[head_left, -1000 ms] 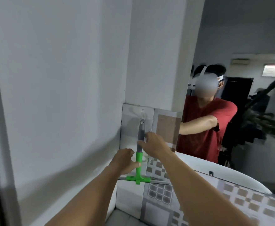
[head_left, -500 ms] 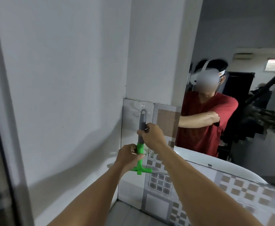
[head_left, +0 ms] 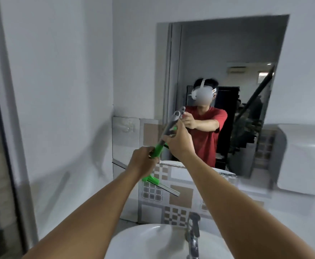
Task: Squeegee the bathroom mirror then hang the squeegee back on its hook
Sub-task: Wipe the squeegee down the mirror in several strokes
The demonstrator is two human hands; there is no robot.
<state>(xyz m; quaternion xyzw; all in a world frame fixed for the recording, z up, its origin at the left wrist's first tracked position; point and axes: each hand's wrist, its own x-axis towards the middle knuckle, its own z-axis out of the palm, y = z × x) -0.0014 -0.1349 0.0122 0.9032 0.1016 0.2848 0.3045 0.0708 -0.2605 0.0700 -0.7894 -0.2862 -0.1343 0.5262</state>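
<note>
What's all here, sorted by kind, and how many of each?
Hands: 2, left hand and right hand, both gripping the squeegee
Squeegees: 1, green and grey squeegee
Mirrors: 1, mirror
Sinks: 1, sink
Taps: 1, tap
Total: 6

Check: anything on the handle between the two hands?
Head view: only bare squeegee handle, its green-to-grey stretch, between the left hand and right hand. Nothing else.

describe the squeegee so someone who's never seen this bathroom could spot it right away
Find the wall mirror above the white sink. Just below its lower left corner, both hands grip a tilted squeegee. Its bright green neck and head stand out against the grey and brown tiles.
</note>
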